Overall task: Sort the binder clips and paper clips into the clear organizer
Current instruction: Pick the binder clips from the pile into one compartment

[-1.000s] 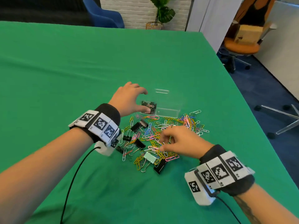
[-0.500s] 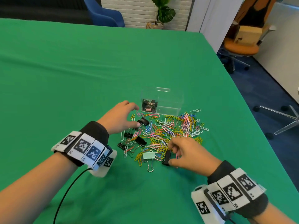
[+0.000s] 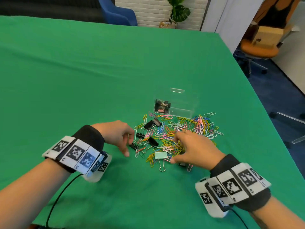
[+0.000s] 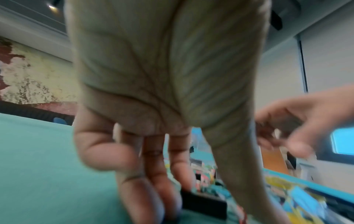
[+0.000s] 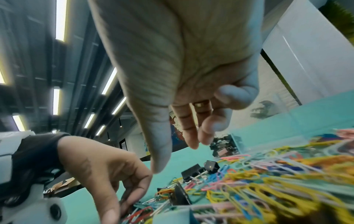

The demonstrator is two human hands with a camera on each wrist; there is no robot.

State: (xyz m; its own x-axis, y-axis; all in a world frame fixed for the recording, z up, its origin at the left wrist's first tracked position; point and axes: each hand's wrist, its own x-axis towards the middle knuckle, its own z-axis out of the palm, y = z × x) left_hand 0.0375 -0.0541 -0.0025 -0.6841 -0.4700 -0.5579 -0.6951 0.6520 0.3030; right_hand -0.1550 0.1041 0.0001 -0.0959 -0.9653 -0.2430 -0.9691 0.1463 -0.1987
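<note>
While the right hand (image 3: pixel 194 148) was spread loosely over the paper clips (image 3: pixel 181 133), nothing was grasped. A black binder clip (image 3: pixel 133 146) was touched by the left hand's (image 3: pixel 118 135) fingertips; a firm grasp could not be told.

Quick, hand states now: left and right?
Left hand: at a black binder clip; grip cannot be told.
Right hand: open, holding nothing.

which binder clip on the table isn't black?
The mint-green binder clip, at the near edge of the paper clip pile, by the right hand's thumb, wire handles toward the camera. The other loose binder clips are black.
</note>
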